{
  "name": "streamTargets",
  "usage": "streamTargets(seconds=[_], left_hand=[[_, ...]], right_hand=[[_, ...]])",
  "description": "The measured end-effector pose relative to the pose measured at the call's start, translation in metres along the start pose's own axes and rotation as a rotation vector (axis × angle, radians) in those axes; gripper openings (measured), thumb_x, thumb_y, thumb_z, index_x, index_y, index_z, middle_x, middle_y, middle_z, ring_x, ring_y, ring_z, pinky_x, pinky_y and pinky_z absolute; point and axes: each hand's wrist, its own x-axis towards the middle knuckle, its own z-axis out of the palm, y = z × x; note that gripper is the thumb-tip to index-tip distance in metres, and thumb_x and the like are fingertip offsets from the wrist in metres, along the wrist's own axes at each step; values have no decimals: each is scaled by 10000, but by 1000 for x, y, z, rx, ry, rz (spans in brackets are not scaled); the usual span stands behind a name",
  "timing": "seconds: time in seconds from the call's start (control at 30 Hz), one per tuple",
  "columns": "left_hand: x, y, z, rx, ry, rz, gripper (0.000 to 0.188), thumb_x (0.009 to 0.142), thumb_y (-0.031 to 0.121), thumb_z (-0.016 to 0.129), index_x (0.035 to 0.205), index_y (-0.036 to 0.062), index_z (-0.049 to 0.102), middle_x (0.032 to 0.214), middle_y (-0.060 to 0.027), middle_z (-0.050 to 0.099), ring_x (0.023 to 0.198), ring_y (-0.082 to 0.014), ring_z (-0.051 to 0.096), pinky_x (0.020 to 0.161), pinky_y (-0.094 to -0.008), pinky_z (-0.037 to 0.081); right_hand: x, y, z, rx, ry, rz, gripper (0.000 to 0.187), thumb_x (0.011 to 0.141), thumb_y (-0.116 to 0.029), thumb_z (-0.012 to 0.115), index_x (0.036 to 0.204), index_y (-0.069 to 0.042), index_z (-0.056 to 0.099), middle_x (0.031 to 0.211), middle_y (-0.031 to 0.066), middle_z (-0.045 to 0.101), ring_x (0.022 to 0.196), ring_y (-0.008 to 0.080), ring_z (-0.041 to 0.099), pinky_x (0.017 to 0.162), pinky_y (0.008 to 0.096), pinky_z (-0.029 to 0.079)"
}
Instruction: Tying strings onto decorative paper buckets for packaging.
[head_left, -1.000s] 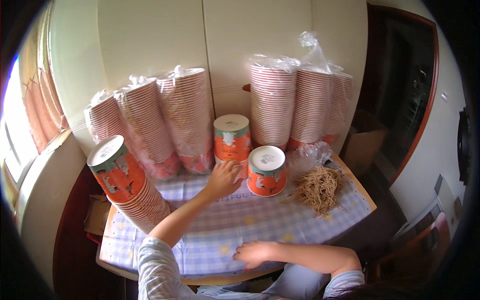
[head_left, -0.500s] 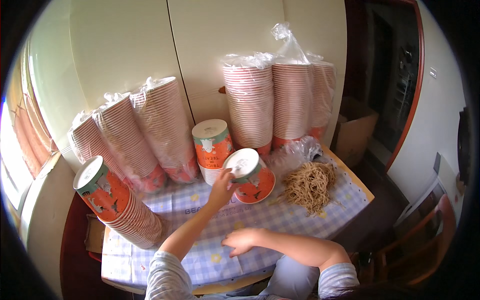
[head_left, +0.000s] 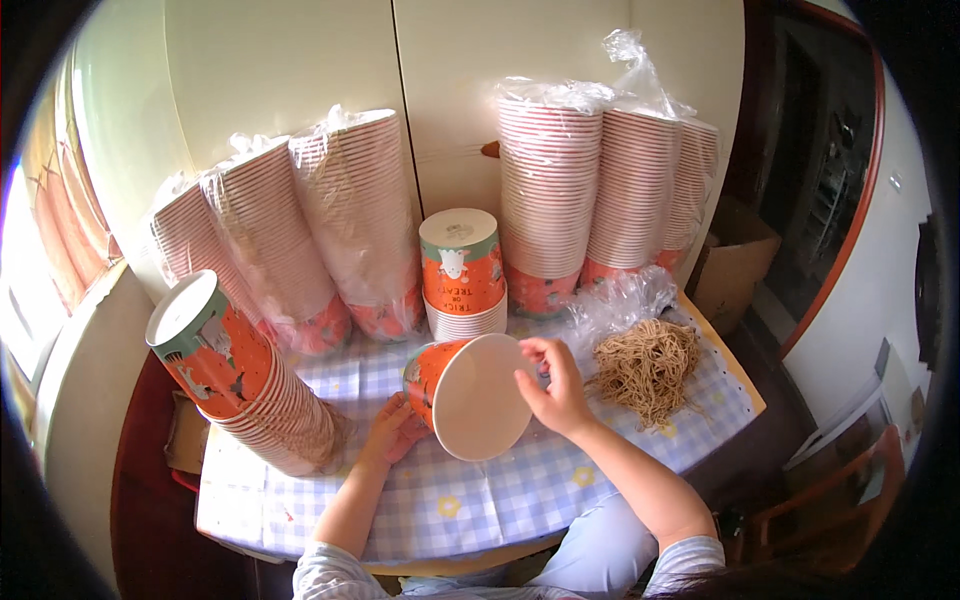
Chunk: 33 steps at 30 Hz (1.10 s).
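Observation:
A round orange-and-green paper bucket [head_left: 483, 400] lies tilted above the table, its white mouth turned toward me. My left hand [head_left: 397, 430] supports it from the left side, fingers partly hidden behind it. At the right of the rim is my right hand [head_left: 555, 388], thumb and fingers apart, with the thumb by the rim. Just beyond stands a short stack of upside-down buckets [head_left: 462, 272], printed with a white figure. A tan heap of thin twisted cords [head_left: 647, 372] rests right of my right hand.
A leaning stack of matching buckets [head_left: 250, 375] stands at the table's left. Tall plastic-wrapped stacks [head_left: 345, 220] line the back left, others [head_left: 550, 190] the back right. Crumpled clear plastic [head_left: 625, 300] lies behind the cords. A checked cloth [head_left: 480, 500] covers the table; a cardboard box [head_left: 735, 255] stands beyond.
The bucket has come toward me and turned from base-up to mouth facing me. My left hand has moved down to its side; my right hand has risen to its rim.

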Motion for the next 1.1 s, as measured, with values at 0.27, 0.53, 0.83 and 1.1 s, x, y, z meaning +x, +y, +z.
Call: streamTargets(seconds=[0.27, 0.53, 0.83, 1.1], left_hand=[[-2, 3, -3, -56, 10, 23, 173, 839, 229, 546, 956, 113, 495, 947, -29, 578, 878, -177, 566, 788, -359, 469], [7, -15, -3, 158, 123, 159, 356, 866, 257, 499, 1154, 110, 349, 1150, -67, 446, 1015, -201, 489, 830, -375, 436], [-1, -26, 3, 919, 105, 416, 446, 890, 147, 410, 1291, 21, 260, 1263, -93, 375, 1146, -182, 374, 952, -313, 302], [-6, -21, 9, 926, 333, 454, 385, 891, 106, 377, 1264, 11, 363, 1175, -96, 492, 1087, -149, 431, 931, -267, 307]], right_hand=[[-17, 38, 12, 327, -314, 660, 459, 780, -178, 556, 1182, -19, 402, 1072, 115, 529, 884, 179, 537, 757, 300, 439], [-30, 48, 31, 9, -305, 486, 451, 792, -84, 469, 1221, -12, 352, 1058, 224, 503, 1005, 370, 472, 869, 416, 371], [-47, 55, 46, 23, -333, 473, 525, 737, -10, 516, 1221, 11, 315, 1153, 243, 415, 1068, 371, 419, 896, 397, 358], [-34, 83, -2, -834, -746, 417, 243, 678, -120, 575, 917, -99, 613, 963, 107, 560, 934, 290, 540, 745, 395, 460]])
